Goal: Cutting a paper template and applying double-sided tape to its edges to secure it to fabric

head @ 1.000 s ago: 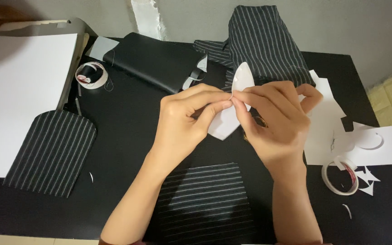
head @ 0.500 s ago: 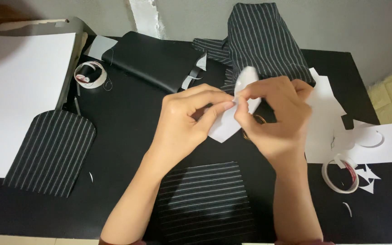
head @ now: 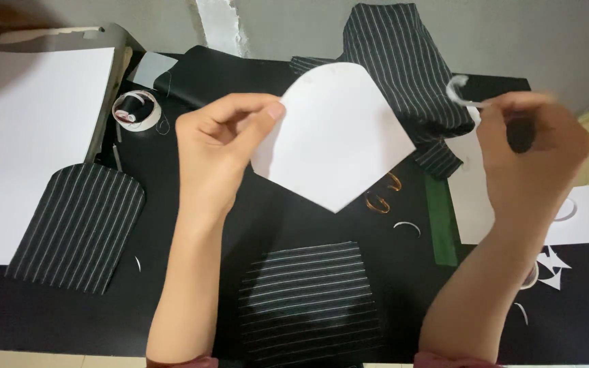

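- Left hand [head: 223, 140] pinches the left edge of a white paper pocket-shaped pattern piece [head: 332, 136] between thumb and fingers, holding it up above the black tabletop [head: 192, 225].
- Right hand [head: 530, 146] is raised off to the right, well apart from the pattern, closed on a thin white curled strip [head: 458, 92], likely tape or a backing sliver; motion blur hides detail.
- Step in hand, by my read: strip is off the pattern, pattern held free of the table.
- Next move calls for dropping the strip clear of the fabric and keeping the paper flat, not creased.
- Below the pattern: striped black fabric pocket panel [head: 308, 300] flat on the table, between the forearms.
- Just under the pattern's point: gold-handled scissors loops [head: 383, 194], partly hidden.
- Far left: second striped rounded fabric piece [head: 76, 228], a white sheet [head: 28, 136], a tape roll [head: 136, 109].
- Top: bunched striped cloth [head: 403, 61].
- Right: white paper offcuts [head: 581, 218], green strip [head: 441, 221].
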